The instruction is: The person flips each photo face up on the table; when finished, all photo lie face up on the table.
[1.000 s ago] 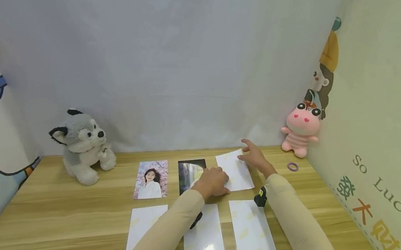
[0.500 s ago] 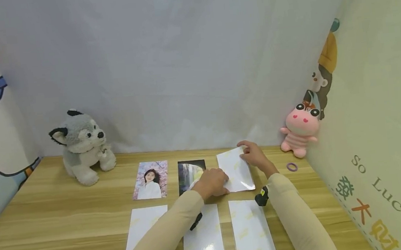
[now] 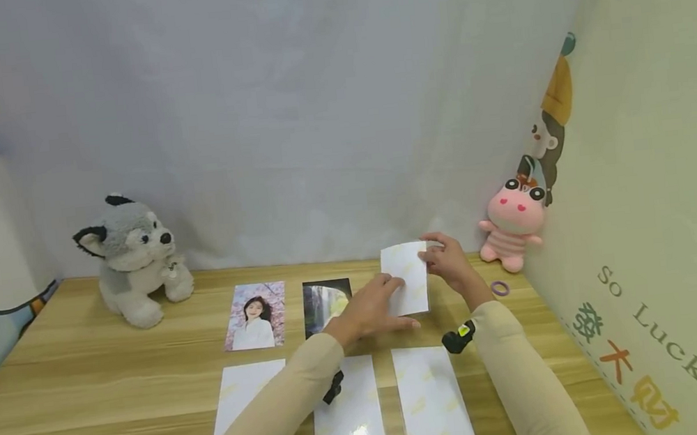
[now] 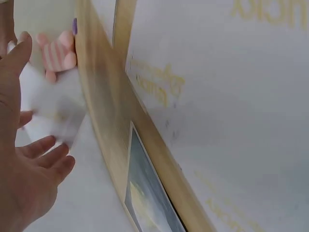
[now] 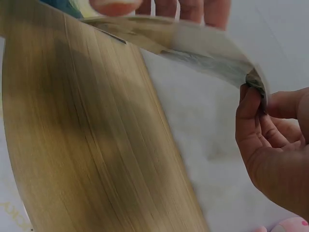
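Observation:
A photo print (image 3: 407, 275), white back with faint yellow lettering toward me, is raised off the table at the back. My right hand (image 3: 452, 263) pinches its right edge between thumb and fingers. In the right wrist view the held photo print (image 5: 203, 48) is seen edge-on and bowed, part of its glossy printed side showing. My left hand (image 3: 370, 306) is at the print's left side, overlapping it in the head view. The left wrist view shows that left hand (image 4: 34, 164) with fingers extended. A waterfall photo (image 3: 325, 304), partly hidden by the left hand, and a portrait photo (image 3: 256, 317) lie face up to the left.
Several white-backed prints form the front row: one at left (image 3: 246, 395) partly under the left sleeve, one in the middle (image 3: 349, 420), one at right (image 3: 431, 395). A husky plush (image 3: 141, 258), a pink plush (image 3: 513, 222) and a purple ring (image 3: 500, 288) stand or lie near the back.
The right hand has lifted the photo print from lying on the table to nearly upright. The left hand has lifted slightly and its fingers have spread. The head view has shifted slightly.

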`<state>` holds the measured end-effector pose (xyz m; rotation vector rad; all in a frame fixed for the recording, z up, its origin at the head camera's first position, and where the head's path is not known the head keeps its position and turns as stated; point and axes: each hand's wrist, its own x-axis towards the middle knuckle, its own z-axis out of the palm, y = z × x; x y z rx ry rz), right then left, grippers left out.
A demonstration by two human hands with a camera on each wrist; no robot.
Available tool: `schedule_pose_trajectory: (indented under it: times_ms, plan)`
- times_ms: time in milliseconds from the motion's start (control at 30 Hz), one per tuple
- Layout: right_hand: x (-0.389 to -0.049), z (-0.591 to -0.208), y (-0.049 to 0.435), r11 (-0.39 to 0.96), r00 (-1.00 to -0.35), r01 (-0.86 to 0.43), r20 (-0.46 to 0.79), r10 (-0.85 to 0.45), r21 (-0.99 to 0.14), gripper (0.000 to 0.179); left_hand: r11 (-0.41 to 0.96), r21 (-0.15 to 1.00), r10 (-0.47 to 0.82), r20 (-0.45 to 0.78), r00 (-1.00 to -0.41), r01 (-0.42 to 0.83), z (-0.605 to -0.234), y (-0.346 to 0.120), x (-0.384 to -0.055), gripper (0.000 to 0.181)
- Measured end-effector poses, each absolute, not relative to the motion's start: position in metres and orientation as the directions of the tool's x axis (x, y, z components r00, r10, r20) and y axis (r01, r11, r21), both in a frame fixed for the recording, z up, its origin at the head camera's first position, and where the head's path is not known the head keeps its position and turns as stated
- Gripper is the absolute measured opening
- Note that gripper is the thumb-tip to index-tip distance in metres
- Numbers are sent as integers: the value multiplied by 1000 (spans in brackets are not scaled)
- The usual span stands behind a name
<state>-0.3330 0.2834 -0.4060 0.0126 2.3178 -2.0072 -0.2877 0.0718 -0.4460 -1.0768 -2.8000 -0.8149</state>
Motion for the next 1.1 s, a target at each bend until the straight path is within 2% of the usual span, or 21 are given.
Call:
schedule_pose_trajectory:
  times_ms: [133,233,467,633,800,967,1100]
  plan:
    - [-328,-402,280,35,-994,104,-105,-13,-994,53,634,416,588,290,-756,652,-445,78,-283,92]
    - [-325,-400,276,-35,-992,128,-128,-10,-991,50,653,383,555,345,-757,654,-447,80,-282,94]
    - [-322,-401,272,-132,-991,132,-130,-28,-982,37,606,373,503,505,-701,703,-444,79,-281,71]
    - [-319,-401,269,-190,-992,127,-124,-28,-974,17,560,384,518,529,-672,734,-439,78,-280,69]
    - [-318,-404,261,-177,-994,106,-104,-18,-979,14,520,396,511,566,-647,757,-440,77,-278,62]
    - [-317,-405,255,-115,-994,110,-112,5,-987,20,495,445,508,547,-665,746,-440,74,-279,54]
    - [-317,-404,254,-80,-993,117,-117,-2,-990,24,479,508,512,501,-698,716,-439,71,-280,57]
